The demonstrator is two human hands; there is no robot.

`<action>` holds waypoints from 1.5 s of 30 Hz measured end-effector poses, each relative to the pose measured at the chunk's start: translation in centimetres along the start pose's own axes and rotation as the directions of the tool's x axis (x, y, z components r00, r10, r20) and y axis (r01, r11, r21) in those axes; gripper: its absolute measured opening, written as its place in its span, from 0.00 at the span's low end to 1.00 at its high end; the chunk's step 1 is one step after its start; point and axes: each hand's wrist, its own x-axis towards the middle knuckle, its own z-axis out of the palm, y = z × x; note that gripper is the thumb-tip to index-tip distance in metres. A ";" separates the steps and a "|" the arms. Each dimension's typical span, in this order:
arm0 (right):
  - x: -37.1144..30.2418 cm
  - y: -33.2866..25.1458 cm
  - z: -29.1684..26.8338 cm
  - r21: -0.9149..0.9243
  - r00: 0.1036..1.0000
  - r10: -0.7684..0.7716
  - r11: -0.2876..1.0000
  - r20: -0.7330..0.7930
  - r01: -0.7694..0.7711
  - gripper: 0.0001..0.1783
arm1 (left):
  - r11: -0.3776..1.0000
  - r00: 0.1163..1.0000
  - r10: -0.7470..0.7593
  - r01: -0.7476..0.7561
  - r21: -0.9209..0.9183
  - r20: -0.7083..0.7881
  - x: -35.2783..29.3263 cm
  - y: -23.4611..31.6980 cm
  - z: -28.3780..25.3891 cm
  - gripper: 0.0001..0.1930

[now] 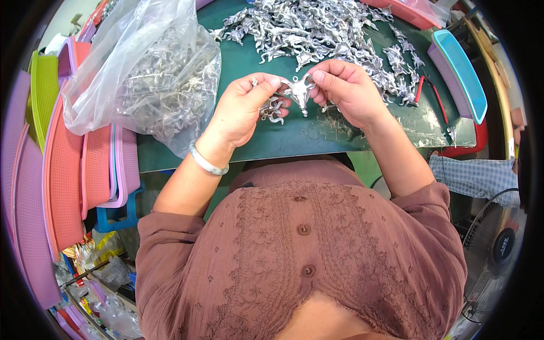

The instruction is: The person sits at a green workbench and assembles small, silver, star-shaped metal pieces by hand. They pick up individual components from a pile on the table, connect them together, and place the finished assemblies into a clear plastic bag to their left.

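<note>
While aloft, pendant (pixel 298 95) between hands (pixel 242 106) (pixel 351 93).

Cannot fully see horns of the silver pendant (pixel 298 96), partly covered by left hand (pixel 241 107) and right hand (pixel 352 95); cannot follow clear bag (pixel 150 73) or metal heap (pixel 309 31) past the top edge.

Open table (pixel 272 139) along the near edge, heaped metal pieces (pixel 317 34) across the far side, bulging bag (pixel 164 73) (clear plastic) blocking the left.

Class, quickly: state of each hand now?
Left hand: closed, holding the horned silver piece and more silver pieces.
Right hand: closed, pinching the same horned silver piece.
</note>
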 end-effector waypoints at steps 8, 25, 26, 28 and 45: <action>-0.1 -0.6 0.1 0.076 0.999 0.035 0.996 0.004 -0.035 0.10 | 0.988 0.992 -0.121 0.119 -0.096 -0.019 -0.2 -0.2 -0.2 0.11; -0.3 -0.9 0.4 -0.106 0.999 0.021 0.994 -0.041 -0.025 0.10 | 0.988 0.994 -0.106 0.101 -0.113 -0.038 -0.4 0.0 0.0 0.10; -0.3 -0.9 0.4 -0.134 0.999 -0.002 0.991 -0.044 -0.003 0.10 | 0.989 0.994 -0.104 0.099 -0.111 -0.040 -0.4 0.0 0.0 0.10; -0.4 -1.0 0.5 -0.192 0.998 -0.050 0.981 -0.046 0.040 0.10 | 0.991 0.994 -0.089 0.083 -0.101 -0.056 -0.4 0.1 0.1 0.11; -0.9 -0.2 1.0 -0.629 0.766 -0.616 0.524 0.185 0.574 0.11 | 0.964 0.999 0.052 -0.049 -0.262 0.004 -0.8 0.4 0.2 0.19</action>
